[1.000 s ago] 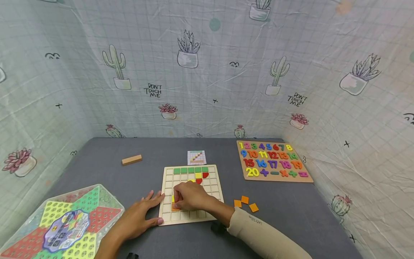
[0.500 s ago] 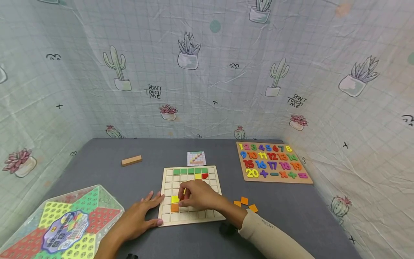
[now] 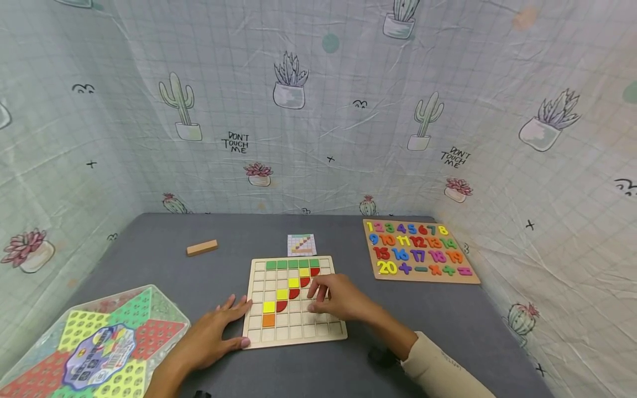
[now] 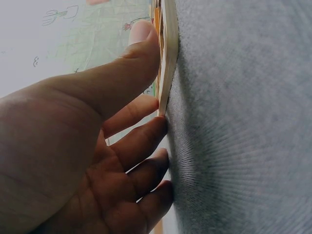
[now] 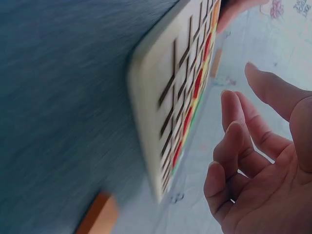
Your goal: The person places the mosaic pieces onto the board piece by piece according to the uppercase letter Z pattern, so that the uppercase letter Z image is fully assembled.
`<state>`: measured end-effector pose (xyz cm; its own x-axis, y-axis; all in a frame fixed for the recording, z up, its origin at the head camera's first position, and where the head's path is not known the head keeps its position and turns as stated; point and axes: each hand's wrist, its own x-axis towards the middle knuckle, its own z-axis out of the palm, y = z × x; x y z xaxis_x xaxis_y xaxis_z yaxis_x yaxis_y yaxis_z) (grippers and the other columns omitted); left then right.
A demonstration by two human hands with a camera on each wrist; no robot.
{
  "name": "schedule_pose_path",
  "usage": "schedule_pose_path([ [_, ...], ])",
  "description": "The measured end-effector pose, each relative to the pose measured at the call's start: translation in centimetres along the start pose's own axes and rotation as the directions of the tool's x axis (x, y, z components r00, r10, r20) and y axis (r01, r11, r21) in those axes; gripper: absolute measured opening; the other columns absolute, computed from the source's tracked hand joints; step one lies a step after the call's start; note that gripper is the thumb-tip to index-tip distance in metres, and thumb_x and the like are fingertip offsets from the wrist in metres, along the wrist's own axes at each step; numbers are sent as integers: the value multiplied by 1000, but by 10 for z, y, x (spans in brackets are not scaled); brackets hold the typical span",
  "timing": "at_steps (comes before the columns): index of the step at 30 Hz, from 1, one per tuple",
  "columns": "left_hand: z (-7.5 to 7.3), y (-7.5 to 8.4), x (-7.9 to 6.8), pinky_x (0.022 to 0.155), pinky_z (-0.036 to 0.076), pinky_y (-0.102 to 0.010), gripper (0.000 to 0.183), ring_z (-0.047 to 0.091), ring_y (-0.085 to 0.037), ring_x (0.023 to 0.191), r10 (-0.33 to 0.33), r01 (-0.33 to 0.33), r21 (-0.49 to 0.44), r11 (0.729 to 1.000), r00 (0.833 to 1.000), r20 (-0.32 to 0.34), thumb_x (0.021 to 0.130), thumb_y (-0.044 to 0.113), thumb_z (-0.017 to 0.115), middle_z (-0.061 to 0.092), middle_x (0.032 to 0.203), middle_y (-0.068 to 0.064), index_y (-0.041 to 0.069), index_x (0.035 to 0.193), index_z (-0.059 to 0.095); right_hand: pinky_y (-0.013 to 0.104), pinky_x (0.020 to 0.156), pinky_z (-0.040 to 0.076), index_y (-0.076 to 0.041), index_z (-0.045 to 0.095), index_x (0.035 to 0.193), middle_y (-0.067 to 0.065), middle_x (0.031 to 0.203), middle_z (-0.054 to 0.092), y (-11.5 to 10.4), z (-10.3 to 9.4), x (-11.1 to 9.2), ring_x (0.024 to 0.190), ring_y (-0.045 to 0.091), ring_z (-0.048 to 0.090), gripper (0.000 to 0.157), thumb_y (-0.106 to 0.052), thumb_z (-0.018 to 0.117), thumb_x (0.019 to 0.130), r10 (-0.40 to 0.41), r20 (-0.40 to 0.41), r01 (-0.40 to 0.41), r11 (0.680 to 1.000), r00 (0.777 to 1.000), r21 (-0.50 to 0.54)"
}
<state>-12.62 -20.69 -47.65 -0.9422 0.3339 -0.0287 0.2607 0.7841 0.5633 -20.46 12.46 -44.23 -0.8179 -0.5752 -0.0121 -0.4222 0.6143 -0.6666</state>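
Observation:
A wooden grid board (image 3: 316, 333) lies mid-table. Along its top runs a row of green square tiles (image 3: 292, 265); below, yellow square tiles (image 3: 282, 294) and red quarter-round tiles (image 3: 281, 305) step diagonally. One orange square tile (image 3: 268, 320) sits at lower left, under the lowest yellow one. My left hand (image 3: 211, 337) rests at the board's left edge, fingers spread, thumb on the near corner. Over the board's right side hovers my right hand (image 3: 343, 298), fingers loosely bent and nothing between them. In the right wrist view, a loose orange tile (image 5: 100, 214) lies beside the board.
Behind the board lies a small pattern card (image 3: 301, 245). A number puzzle board (image 3: 423, 276) is at the back right, a wooden block (image 3: 202, 247) at the back left. A clear-lidded game box (image 3: 99, 345) lies at the left. Patterned cloth (image 3: 318, 127) walls the table.
My right hand has lifted off the orange tile at the board's lower left and moved right, uncovering the red and yellow tiles. My left hand stays in place.

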Motion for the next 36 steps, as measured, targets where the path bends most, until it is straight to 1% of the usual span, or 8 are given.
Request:
schedule_pose_path([
  [3,0,0,-1,117,34,-76,84,38,-50,155,0,0,0,1000,1000,-2,84,47,86,48,166,-10,17,157,55,22,58,45,-10,74,104,-4,78,63,10,-5,-10,67,11,55,20,-20,86,92,12,-11,-12,1000,1000,10],
  [7,1,0,-1,116,34,-77,85,38,-52,154,2,-2,1,1000,1000,-1,84,48,85,48,166,-10,17,157,55,22,56,46,-6,73,104,-1,78,64,21,-14,-23,65,10,55,20,-18,85,93,29,-24,-27,998,999,50],
  [11,0,-1,-1,117,34,-77,85,37,-52,155,-10,10,-5,1000,1000,4,85,48,85,47,167,-9,18,158,54,24,56,49,-6,73,106,0,79,67,31,-22,-34,64,11,57,19,-17,83,94,49,-29,-47,997,998,68],
  [15,0,-1,0,115,35,-78,84,39,-55,152,2,-2,3,1000,1000,3,85,48,84,47,166,-9,18,158,55,25,57,50,-7,73,107,-1,82,68,42,-28,-42,66,15,59,20,-18,83,94,69,-37,-67,996,997,62],
  [21,-1,0,0,113,37,-77,84,41,-58,149,11,-11,19,1000,1000,3,86,49,84,48,166,-9,18,157,55,26,58,50,-9,73,107,-1,85,69,54,-36,-53,68,19,59,22,-21,85,92,103,-77,-99,994,992,50],
  [29,-1,2,-1,114,37,-77,84,41,-58,149,0,-1,26,1000,1000,8,85,50,84,47,166,-9,18,158,54,25,58,51,-10,73,106,1,90,70,66,-44,-63,68,16,58,24,-21,87,90,101,-119,-100,995,988,15],
  [36,-1,1,-2,114,37,-77,84,42,-58,149,10,-10,32,999,1000,0,86,50,83,47,166,-10,17,158,55,25,64,51,-15,74,105,3,97,69,73,-50,-68,77,18,59,27,-24,91,86,170,-147,-172,985,974,0],
])
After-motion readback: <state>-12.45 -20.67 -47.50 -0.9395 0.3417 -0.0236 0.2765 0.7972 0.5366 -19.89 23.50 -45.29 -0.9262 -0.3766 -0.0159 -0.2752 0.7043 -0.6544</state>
